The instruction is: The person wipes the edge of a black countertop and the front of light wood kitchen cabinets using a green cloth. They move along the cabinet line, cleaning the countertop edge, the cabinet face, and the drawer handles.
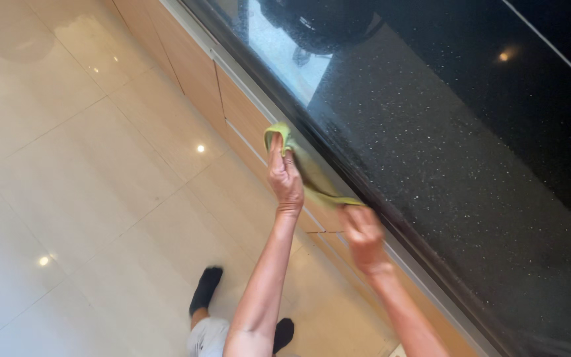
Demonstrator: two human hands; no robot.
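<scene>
Green cloth (302,165) lying stretched along the front edge of the black speckled countertop (444,165), just above the wooden cabinet fronts (239,112). The fingers of the left hand (284,177) are closing around the cloth's upper end, bunching it against the edge; the fingers of the right hand (359,231) are blurred, so whether they are pinching the lower end or only pressing on it cannot be told, though the hand is touching the cloth there. Both forearms are reaching up from below, the person standing in dark socks (205,288) on the glossy beige floor tiles (87,198). For a good wipe of this edge, the cloth is judged to need keeping taut between the hands and flat against the rim, with even pressure from both ends so it is not slipping off onto the cabinet fronts.
</scene>
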